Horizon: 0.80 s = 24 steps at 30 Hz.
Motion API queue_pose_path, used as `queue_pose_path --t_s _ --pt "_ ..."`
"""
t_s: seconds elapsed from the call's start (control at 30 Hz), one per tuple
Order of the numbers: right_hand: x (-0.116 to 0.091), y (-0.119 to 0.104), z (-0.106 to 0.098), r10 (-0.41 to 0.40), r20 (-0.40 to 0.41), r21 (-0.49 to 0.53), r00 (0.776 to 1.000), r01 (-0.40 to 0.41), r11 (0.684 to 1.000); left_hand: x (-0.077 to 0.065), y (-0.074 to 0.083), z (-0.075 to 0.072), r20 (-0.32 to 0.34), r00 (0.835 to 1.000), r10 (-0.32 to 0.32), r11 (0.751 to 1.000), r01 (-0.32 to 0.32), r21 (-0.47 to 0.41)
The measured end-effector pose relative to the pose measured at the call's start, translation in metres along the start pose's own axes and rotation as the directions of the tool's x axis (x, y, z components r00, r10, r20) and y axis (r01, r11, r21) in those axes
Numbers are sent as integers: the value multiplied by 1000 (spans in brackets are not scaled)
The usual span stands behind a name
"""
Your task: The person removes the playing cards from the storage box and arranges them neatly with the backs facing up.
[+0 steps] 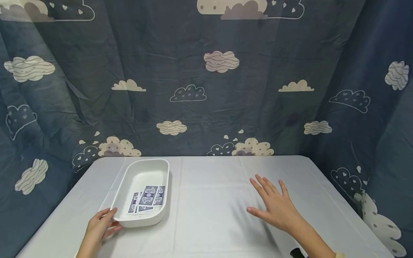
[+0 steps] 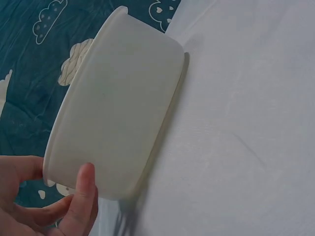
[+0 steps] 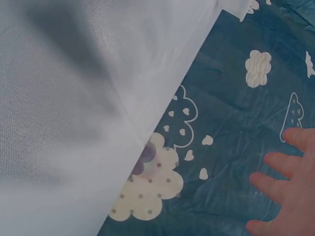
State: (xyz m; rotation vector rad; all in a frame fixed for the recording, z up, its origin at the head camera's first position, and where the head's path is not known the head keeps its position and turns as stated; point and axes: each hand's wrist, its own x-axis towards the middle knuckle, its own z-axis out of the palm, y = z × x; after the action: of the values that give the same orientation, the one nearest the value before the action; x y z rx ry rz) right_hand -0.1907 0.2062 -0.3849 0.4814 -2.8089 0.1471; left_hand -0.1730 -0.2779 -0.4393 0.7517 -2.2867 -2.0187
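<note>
A white plastic tub point(image 1: 142, 224) with rounded corners stands on the left part of the table. Several playing cards point(image 1: 148, 195) with blue patterned backs lie loosely spread in its near half, some overlapping. My left hand point(image 1: 99, 226) grips the tub's near left corner at the rim; the left wrist view shows the hand point(image 2: 54, 204) at that corner, with one finger against the outer wall. On the right, my right hand point(image 1: 275, 206) is spread over the tabletop with fingers straight and nothing in it. The right wrist view catches its fingertips point(image 3: 268, 181) at the edge.
A white cloth covers the table point(image 1: 206, 200). Behind it and along both sides hangs a dark blue curtain point(image 1: 193, 114) with a cloud print. A small black object point(image 1: 297, 253) shows at the bottom edge beside my right forearm.
</note>
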Motion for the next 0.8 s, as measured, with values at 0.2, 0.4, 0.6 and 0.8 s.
queue_pose_path --t_s 0.2,0.4,0.6,0.8 --pt "0 0 2 0 15 -2 1000 1 1000 -9 4 5 -22 999 -29 994 27 -105" --pt "0 0 5 -1 22 -2 1000 1 1000 -10 4 9 -98 995 -9 984 -8 -177" --pt "4 -9 4 -27 35 13 999 26 1000 -6 3 8 -84 996 -37 980 20 -197" --pt "18 -30 -1 -93 34 65 995 91 994 -5 3 7 -67 997 -45 973 29 -231"
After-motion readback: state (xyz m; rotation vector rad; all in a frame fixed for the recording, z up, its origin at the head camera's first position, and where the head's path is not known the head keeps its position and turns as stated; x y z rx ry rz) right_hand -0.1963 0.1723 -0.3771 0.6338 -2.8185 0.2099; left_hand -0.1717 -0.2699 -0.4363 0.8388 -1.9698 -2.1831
